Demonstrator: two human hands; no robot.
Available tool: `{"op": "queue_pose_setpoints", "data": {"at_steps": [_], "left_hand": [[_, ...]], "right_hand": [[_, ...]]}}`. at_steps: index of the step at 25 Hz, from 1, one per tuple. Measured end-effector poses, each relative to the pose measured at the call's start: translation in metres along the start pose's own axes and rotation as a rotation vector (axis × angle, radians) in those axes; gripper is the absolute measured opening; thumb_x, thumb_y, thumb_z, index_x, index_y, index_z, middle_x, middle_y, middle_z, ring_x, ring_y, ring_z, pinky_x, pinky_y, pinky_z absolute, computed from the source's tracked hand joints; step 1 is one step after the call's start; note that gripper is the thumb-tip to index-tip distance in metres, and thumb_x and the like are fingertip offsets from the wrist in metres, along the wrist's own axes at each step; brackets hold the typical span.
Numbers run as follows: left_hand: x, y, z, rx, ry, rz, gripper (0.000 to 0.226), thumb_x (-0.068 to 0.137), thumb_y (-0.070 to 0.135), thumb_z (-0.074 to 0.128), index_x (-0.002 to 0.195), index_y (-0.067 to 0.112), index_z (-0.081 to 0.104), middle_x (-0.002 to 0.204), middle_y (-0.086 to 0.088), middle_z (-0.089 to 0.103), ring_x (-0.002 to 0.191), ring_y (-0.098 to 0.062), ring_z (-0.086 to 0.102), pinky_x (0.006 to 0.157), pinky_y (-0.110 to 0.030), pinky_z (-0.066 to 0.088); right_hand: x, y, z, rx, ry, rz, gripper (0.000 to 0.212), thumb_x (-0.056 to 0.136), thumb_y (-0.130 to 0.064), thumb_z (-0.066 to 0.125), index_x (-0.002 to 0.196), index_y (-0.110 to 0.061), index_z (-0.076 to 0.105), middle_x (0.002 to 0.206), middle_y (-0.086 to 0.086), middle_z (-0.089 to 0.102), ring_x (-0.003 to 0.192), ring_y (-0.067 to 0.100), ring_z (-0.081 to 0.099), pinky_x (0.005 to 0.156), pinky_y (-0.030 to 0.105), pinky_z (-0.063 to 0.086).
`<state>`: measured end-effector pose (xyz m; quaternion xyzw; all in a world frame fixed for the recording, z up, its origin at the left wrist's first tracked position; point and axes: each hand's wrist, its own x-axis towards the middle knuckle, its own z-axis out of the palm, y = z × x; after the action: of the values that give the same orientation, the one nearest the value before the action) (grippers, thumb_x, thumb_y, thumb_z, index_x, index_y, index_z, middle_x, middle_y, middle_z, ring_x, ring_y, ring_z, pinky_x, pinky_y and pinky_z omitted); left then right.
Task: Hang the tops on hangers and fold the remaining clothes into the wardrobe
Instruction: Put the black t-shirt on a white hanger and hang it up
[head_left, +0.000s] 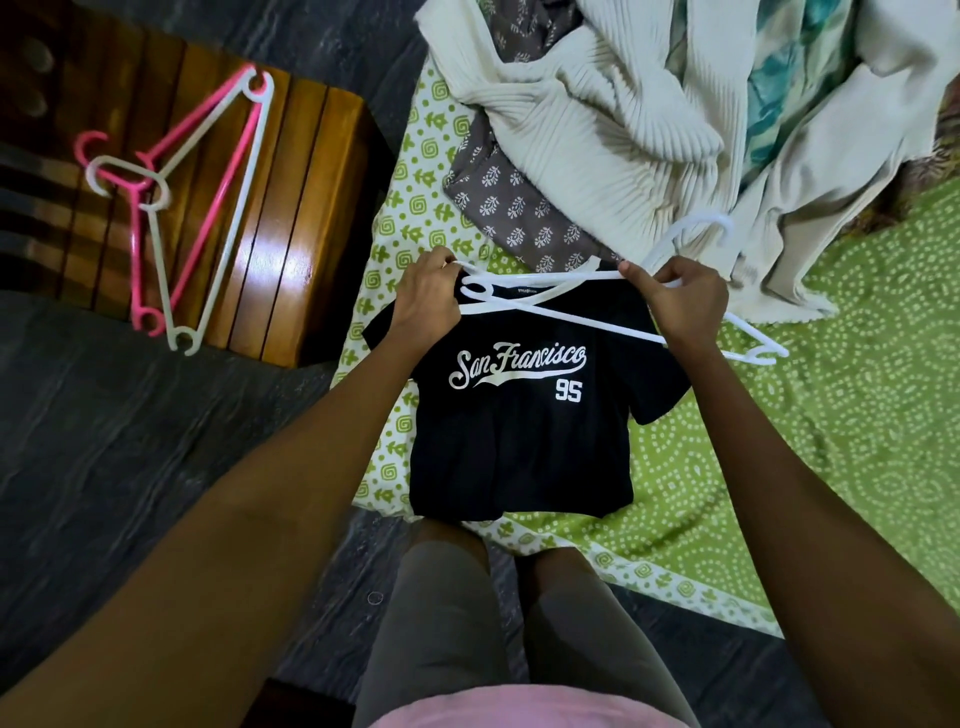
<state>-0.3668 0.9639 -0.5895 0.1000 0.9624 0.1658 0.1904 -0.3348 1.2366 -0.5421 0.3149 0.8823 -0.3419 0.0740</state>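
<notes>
Head view looks down on a black T-shirt (524, 415) lying flat at the edge of the bed (805, 441), a white hanger (587, 317) across its neck. Left hand (428, 299) pinches the collar and the hanger's end; right hand (680, 306) has its fingers curled round the hanger, partly hiding it. Beyond lie a cream ribbed top (597, 119) and a printed brown garment (519, 208). Pink and white hangers (176, 202) rest on a wooden desk (291, 218).
</notes>
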Motion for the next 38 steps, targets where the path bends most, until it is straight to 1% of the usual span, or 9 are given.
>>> {"op": "queue_pose_setpoints", "data": {"at_steps": [9, 16, 19, 21, 25, 28, 31, 34, 38], "left_hand": [[-0.019, 0.074, -0.014, -0.010, 0.078, 0.145, 0.045, 0.079, -0.011, 0.053, 0.121, 0.004, 0.059, 0.118, -0.011, 0.049, 0.114, -0.024, 0.043, 0.097, -0.030, 0.033], [-0.032, 0.082, -0.031, -0.485, 0.033, -0.022, 0.026, 0.080, -0.006, 0.055, 0.103, -0.005, 0.066, 0.115, -0.016, 0.054, 0.108, -0.027, 0.052, 0.094, -0.035, 0.044], [-0.037, 0.079, -0.036, -0.521, -0.045, -0.116, 0.025, 0.082, 0.017, 0.067, 0.102, 0.001, 0.065, 0.105, -0.009, 0.059, 0.095, -0.021, 0.055, 0.083, -0.031, 0.046], [-0.039, 0.072, -0.034, -0.543, -0.063, -0.196, 0.028, 0.087, 0.022, 0.063, 0.106, 0.001, 0.064, 0.101, -0.012, 0.063, 0.086, -0.022, 0.057, 0.073, -0.030, 0.044], [-0.040, 0.042, -0.028, -0.730, -0.029, -0.366, 0.026, 0.092, 0.026, 0.057, 0.093, 0.003, 0.070, 0.073, -0.007, 0.064, 0.057, -0.011, 0.051, 0.053, -0.023, 0.038], [-0.036, 0.019, -0.025, -0.870, 0.014, -0.520, 0.023, 0.080, 0.021, 0.068, 0.076, -0.002, 0.069, 0.070, -0.006, 0.064, 0.063, -0.014, 0.057, 0.063, -0.025, 0.044], [-0.035, 0.002, -0.023, -0.977, 0.049, -0.519, 0.031, 0.077, 0.030, 0.074, 0.069, 0.002, 0.065, 0.069, -0.002, 0.064, 0.065, -0.003, 0.061, 0.069, -0.016, 0.045], [-0.033, -0.015, -0.018, -0.952, 0.054, -0.476, 0.070, 0.062, 0.057, 0.075, 0.073, -0.011, 0.063, 0.066, -0.011, 0.051, 0.063, -0.013, 0.050, 0.062, -0.023, 0.038], [-0.023, -0.022, -0.018, -0.975, 0.097, -0.496, 0.055, 0.072, 0.041, 0.078, 0.052, -0.002, 0.050, 0.049, 0.001, 0.043, 0.049, -0.008, 0.037, 0.055, -0.026, 0.032]], "right_hand": [[-0.030, -0.044, 0.026, -0.091, -0.184, -0.203, 0.048, 0.070, -0.057, 0.072, 0.067, -0.010, 0.061, 0.064, 0.003, 0.057, 0.065, 0.016, 0.053, 0.061, 0.025, 0.033], [-0.043, -0.044, 0.045, 0.261, -0.569, -0.116, 0.011, 0.083, -0.005, 0.061, 0.087, -0.011, 0.054, 0.083, 0.002, 0.060, 0.080, 0.018, 0.055, 0.071, 0.025, 0.041], [-0.049, -0.041, 0.050, 0.296, -0.684, -0.113, 0.027, 0.081, 0.006, 0.056, 0.105, 0.001, 0.045, 0.087, 0.012, 0.059, 0.080, 0.019, 0.056, 0.068, 0.029, 0.047], [-0.049, -0.040, 0.049, 0.289, -0.742, -0.117, 0.029, 0.079, 0.014, 0.052, 0.098, -0.006, 0.042, 0.082, 0.011, 0.056, 0.077, 0.017, 0.054, 0.066, 0.028, 0.045], [-0.008, -0.036, 0.036, 0.164, -0.617, -0.113, 0.020, 0.080, 0.008, 0.052, 0.085, -0.008, 0.064, 0.090, 0.006, 0.062, 0.089, 0.015, 0.054, 0.070, 0.021, 0.040], [0.037, -0.026, 0.035, 0.079, -0.579, 0.032, 0.020, 0.085, -0.003, 0.053, 0.077, 0.001, 0.071, 0.072, -0.001, 0.065, 0.069, 0.007, 0.057, 0.061, 0.020, 0.039], [0.061, -0.017, 0.044, 0.093, -0.471, 0.176, 0.040, 0.081, -0.003, 0.052, 0.046, -0.018, 0.063, 0.051, -0.003, 0.057, 0.050, 0.006, 0.050, 0.054, 0.022, 0.038], [0.055, -0.003, 0.061, 0.386, -0.508, 0.459, 0.028, 0.092, -0.007, 0.045, 0.069, -0.016, 0.059, 0.059, -0.001, 0.059, 0.058, 0.010, 0.053, 0.047, 0.020, 0.043], [0.046, 0.008, 0.081, 0.764, -0.452, 0.738, 0.026, 0.096, -0.012, 0.038, 0.076, -0.013, 0.055, 0.061, -0.001, 0.059, 0.048, 0.008, 0.055, 0.044, 0.017, 0.045]]}}
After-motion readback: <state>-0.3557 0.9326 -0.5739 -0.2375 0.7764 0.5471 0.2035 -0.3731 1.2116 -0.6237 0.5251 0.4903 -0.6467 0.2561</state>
